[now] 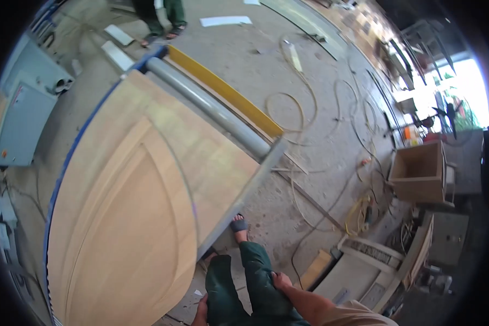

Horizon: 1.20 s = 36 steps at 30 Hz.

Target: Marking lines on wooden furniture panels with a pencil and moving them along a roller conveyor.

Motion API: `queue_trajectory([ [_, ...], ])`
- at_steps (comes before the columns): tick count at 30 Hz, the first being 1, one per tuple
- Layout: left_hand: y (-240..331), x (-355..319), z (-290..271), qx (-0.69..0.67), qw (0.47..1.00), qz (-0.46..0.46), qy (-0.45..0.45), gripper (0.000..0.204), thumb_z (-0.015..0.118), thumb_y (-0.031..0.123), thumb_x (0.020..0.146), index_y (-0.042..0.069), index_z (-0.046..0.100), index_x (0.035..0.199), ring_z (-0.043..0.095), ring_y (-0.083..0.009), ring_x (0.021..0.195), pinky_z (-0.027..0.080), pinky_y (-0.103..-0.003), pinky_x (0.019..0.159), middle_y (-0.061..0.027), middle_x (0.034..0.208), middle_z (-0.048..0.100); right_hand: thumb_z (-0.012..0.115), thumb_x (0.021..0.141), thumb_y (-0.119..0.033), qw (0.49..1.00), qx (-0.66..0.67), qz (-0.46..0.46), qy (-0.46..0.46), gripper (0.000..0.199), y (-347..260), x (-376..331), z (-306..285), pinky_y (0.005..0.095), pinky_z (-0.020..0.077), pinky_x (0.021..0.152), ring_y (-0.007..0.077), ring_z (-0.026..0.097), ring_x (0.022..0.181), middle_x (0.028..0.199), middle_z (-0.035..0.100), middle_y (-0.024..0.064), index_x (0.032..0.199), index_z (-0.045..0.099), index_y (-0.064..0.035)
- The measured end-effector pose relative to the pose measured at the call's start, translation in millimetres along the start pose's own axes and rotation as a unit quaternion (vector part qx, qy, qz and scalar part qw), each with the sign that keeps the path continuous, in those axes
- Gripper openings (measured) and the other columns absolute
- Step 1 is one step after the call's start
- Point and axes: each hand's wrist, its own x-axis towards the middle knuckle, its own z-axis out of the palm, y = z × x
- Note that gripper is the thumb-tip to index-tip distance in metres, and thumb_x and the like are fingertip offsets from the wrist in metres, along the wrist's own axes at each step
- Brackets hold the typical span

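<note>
Wooden door panel (130,217) lies flat on the work table, its right edge running along the grey metal rail (244,190). Open concrete floor (320,146) to my right, littered with loose cords. My right hand (281,281) rests on my thigh, fingers curled on the green trousers (255,282), holding nothing. My left hand (201,314) sits low by the panel's near corner; cannot tell its grip. Panel lies just left of both hands.

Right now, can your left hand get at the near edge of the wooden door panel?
Probably yes. The left hand rests on the thigh by the knee, just beside the wooden door panel's lower edge, with nothing visible between them.
</note>
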Motion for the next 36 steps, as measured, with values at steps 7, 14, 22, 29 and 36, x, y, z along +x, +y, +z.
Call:
queue_trajectory([
  [7, 7, -48, 16, 0.257, 0.938, 0.161, 0.167, 0.063, 0.063, 0.051, 0.100, -0.005, 0.065, 0.130, 0.066, -0.0338, 0.114, 0.050, -0.039, 0.099, -0.0191, 0.128, 0.070, 0.061, 0.101, -0.042, 0.993, 0.045, -0.107, 0.034, 0.050, 25, 3, -4, 0.0469, 0.0501, 0.106, 0.0418, 0.064, 0.121, 0.127, 0.067, 0.0267, 0.129, 0.065, -0.0012],
  [14, -31, -8, -11, -0.204, 0.973, -0.029, -0.101, 0.061, 0.058, 0.048, 0.106, 0.009, 0.054, 0.153, 0.058, -0.0350, 0.125, 0.042, -0.043, 0.113, -0.0159, 0.145, 0.060, 0.064, 0.101, -0.037, 0.978, 0.184, -0.070, -0.072, 0.046, -39, -75, -60, 0.0430, 0.0508, 0.102, 0.0268, 0.062, 0.119, 0.129, 0.070, 0.0133, 0.136, 0.068, -0.0070],
  [22, -12, -18, 11, -0.138, 0.985, 0.066, -0.085, 0.070, 0.057, 0.051, 0.104, 0.004, 0.048, 0.156, 0.050, -0.0344, 0.138, 0.036, -0.043, 0.120, -0.0159, 0.151, 0.056, 0.061, 0.102, -0.040, 0.980, 0.149, -0.117, -0.061, 0.049, -51, -82, -92, 0.0432, 0.0517, 0.102, 0.0237, 0.064, 0.113, 0.126, 0.072, 0.0138, 0.139, 0.068, -0.0083],
  [29, 25, -89, 28, 0.084, 0.968, 0.234, -0.030, 0.075, 0.054, 0.056, 0.104, 0.004, 0.046, 0.157, 0.050, -0.0396, 0.139, 0.036, -0.046, 0.121, -0.0225, 0.153, 0.053, 0.056, 0.102, -0.045, 0.853, -0.218, -0.474, -0.007, 0.046, -70, -54, -158, 0.0443, 0.0501, 0.106, 0.0349, 0.065, 0.122, 0.128, 0.071, 0.0181, 0.121, 0.073, -0.0065],
  [36, 48, -223, 10, 0.350, 0.783, 0.510, 0.072, 0.053, 0.060, 0.044, 0.104, 0.003, 0.064, 0.138, 0.062, -0.0346, 0.124, 0.047, -0.044, 0.110, -0.0184, 0.139, 0.066, 0.064, 0.101, -0.034, 0.832, -0.011, -0.524, 0.180, 0.034, -289, -181, -254, 0.0378, 0.0580, 0.077, 0.0189, 0.071, 0.086, 0.100, 0.075, 0.0098, 0.117, 0.073, -0.0047],
])
